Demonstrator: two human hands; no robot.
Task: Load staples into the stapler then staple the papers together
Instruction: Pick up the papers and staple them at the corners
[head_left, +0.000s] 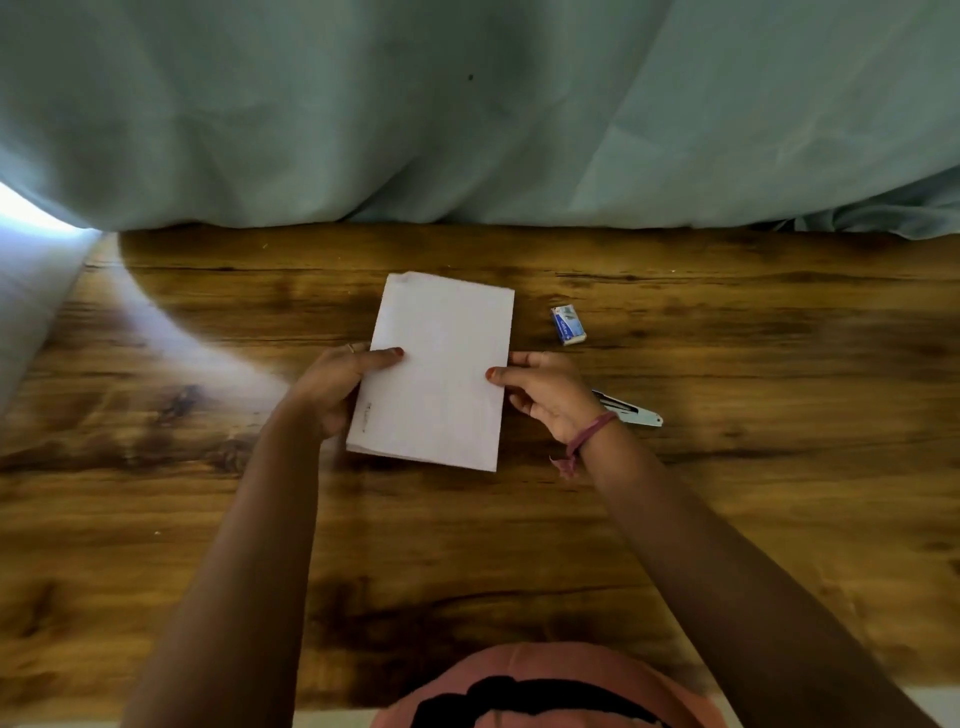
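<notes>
A small stack of white papers (441, 364) sits in the middle of the wooden table (727, 493). My left hand (337, 384) grips its left edge, thumb on top and fingers underneath. My right hand (540, 389) pinches the right edge, thumb on the top sheet. Just right of my right wrist lies the light-coloured stapler (631, 410), partly hidden by the hand. A small blue and white staple box (568, 325) rests on the table beyond the stapler, to the right of the papers.
A pale green curtain (467, 114) hangs along the table's far edge. Bright light falls across the table's left end. A pink thread band circles my right wrist. The table's near edge runs close to my body.
</notes>
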